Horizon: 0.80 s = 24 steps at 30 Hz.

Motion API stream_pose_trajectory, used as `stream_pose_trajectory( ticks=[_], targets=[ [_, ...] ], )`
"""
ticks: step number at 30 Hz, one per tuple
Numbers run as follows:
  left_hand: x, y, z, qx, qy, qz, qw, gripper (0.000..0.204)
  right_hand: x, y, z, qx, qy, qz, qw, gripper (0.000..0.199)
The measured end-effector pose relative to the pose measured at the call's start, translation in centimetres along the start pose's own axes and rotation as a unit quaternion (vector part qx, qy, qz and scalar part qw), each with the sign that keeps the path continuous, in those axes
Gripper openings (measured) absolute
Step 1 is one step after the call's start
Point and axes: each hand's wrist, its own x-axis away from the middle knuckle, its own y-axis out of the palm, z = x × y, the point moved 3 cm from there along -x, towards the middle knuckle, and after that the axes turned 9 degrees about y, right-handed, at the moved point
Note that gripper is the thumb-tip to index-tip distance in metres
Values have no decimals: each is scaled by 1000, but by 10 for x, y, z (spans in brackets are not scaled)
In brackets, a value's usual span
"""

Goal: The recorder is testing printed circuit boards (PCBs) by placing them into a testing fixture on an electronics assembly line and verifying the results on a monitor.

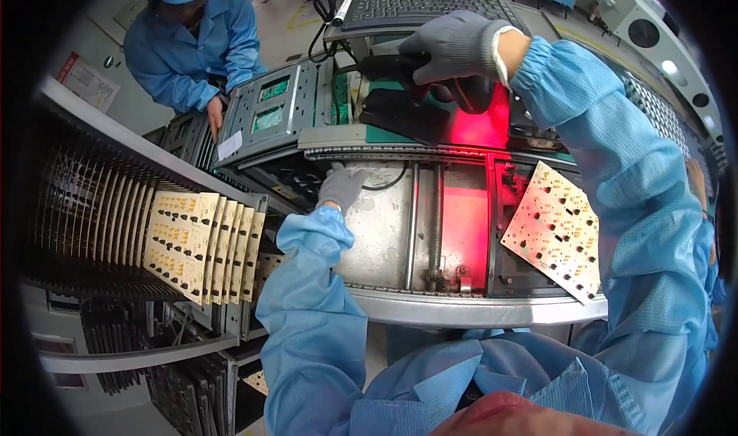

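Observation:
My right hand [453, 48], in a grey glove, is wrapped round a black handheld barcode scanner [470, 94] beyond the conveyor. Red light from the scanner falls over the green surface and down across the conveyor bed [377, 236]. My left hand [340, 188], also gloved in grey, lies over the left end of the bed close to the far chain rail [400, 154]. Its fingers look apart, with nothing seen in them. A pale circuit board [555, 232] with small black parts rests tilted at the right of the conveyor, beneath my right arm.
At the left a black slotted rack [100, 205] holds several pale circuit boards [181, 244]. A keyboard [430, 7] lies at the back. Beside a grey metal housing [257, 121], a co-worker [196, 44] in blue stands at the far left. The conveyor's metal edge [477, 311] runs before me.

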Motion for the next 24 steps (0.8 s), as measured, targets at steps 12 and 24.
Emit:
stream_pose_trajectory(
  ticks=[12,24],
  targets=[
    [9,-70,166,-144,291,201,924,61,-26,39,14,153,39,36,987,56],
    [36,-49,179,-49,363,201,908,53,175,-32,18,-72,29,171,982,36]
  ],
)
